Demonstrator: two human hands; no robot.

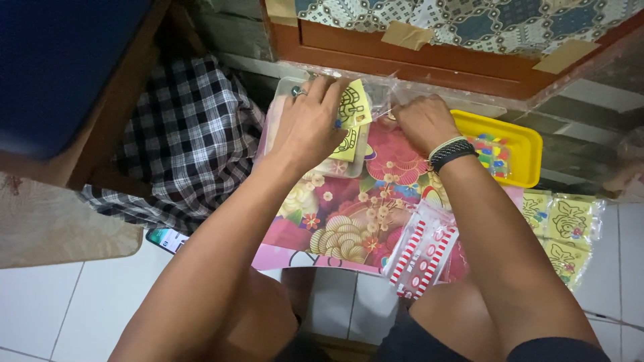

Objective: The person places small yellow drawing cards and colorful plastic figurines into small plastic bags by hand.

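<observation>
Left hand [310,119] curled over the near edge of a clear plastic container [278,100], ring on one finger, grip closed down on a yellow card [353,104] printed with a dark swirl pattern; fingertips pinching the card's left side, the card itself sticking up and to the right above the container. A second yellow card [347,144] just below, lying in the container, partly under the hand.

Right hand [421,121] knuckles-up, black and pale bands at the wrist, grip drawn tight with fingers tucked under, pinching the edge of a clear plastic sleeve [392,87] that stretches back toward the left hand. Exactly how much of the sleeve sits inside the fist: cannot tell, fingers hidden beneath the palm.

Both hands close together, near the far edge of a small counter [349,208] covered in pink floral paper. Just right of the right wrist, a yellow tray [526,144] holding small multicoloured pieces. Nearer the body, a red-and-white striped packet [426,251] lying at the counter's front edge. Further right, on the floor, a stack of bagged yellow cards [563,231]. To the left, a black-and-white checked cloth [181,141].
</observation>
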